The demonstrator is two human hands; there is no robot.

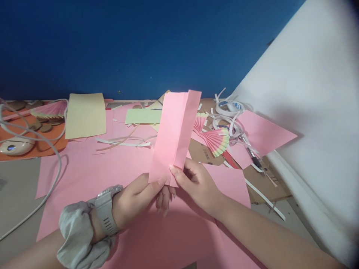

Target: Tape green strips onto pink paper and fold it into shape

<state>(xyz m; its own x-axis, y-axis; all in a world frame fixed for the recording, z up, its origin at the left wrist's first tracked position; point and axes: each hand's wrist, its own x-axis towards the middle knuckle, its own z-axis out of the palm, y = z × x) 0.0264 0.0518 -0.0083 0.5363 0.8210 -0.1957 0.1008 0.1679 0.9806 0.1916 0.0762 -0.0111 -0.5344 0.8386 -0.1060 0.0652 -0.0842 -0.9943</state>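
A strip of pink paper [170,130] with lengthwise folds stands up between my hands, its right part bent along a crease. My left hand [140,192] grips its lower left corner, thumb in front and fingers behind, a watch and a grey scrunchie on that wrist. At the lower right edge my right hand [198,183] pinches the paper, thumb on the front near the crease. Below the hands lies a large pink sheet [92,175]. Behind the strip, to the right, rests a pleated pink paper fan [214,140] with yellow-green edges.
At the left are a yellow sheet [85,116], a computer mouse [17,145] on orange paper and a white cable [57,175]. A green strip [142,116] lies behind. To the right are a pen [255,160], pink paper [266,132], white strips and cardboard. A blue wall [140,48] stands behind.
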